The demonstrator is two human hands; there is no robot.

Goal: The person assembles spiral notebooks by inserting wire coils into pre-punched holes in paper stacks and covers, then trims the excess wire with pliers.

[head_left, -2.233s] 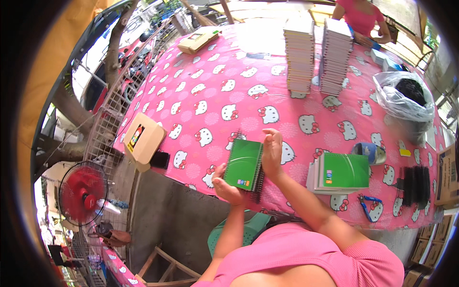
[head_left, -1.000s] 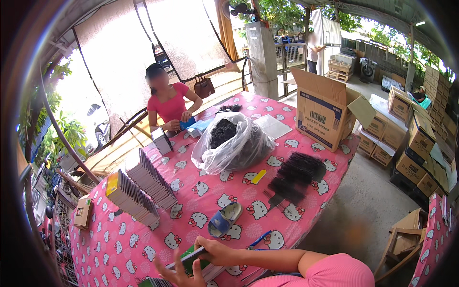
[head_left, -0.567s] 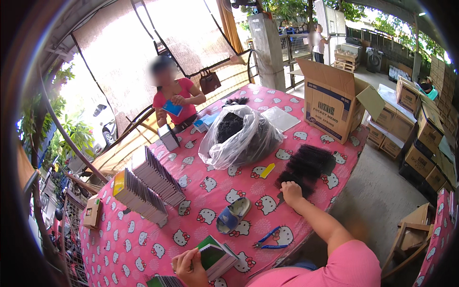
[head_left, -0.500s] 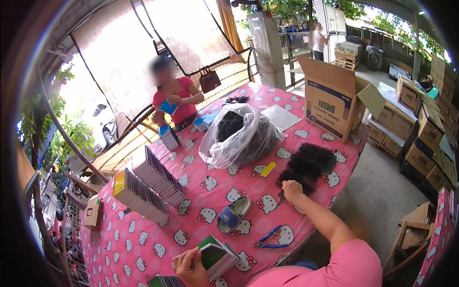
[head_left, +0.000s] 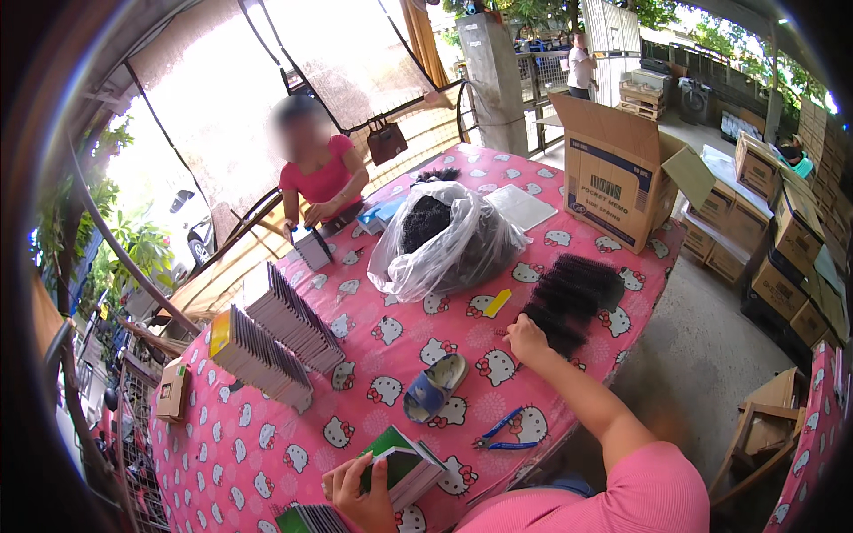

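My left hand (head_left: 362,491) is closed on a small green-covered memo notebook (head_left: 402,464) near the table's front edge, thumb on top and fingers at its left side. My right arm reaches forward across the table. At the near left edge of a pile of black spiral binding coils (head_left: 569,306), my right hand (head_left: 526,339) has its fingers pinched together; what is between them is too small to make out. Between my hands lie a blue slide sandal (head_left: 435,388) and blue-handled pliers (head_left: 508,433). More green notebooks (head_left: 311,520) stand at the lower edge.
Tall notebook stacks (head_left: 258,360) stand at the left by a small cardboard box (head_left: 173,391). A plastic bag (head_left: 449,244) of black coils sits mid-table, near a yellow strip (head_left: 498,303). An open carton (head_left: 613,182) stands far right. A co-worker (head_left: 322,182) handles notebooks across the table.
My right hand has moved slightly left and nearer the edge of the coil pile. My left hand still holds the notebook. The co-worker has lowered a blue notebook toward the stack.
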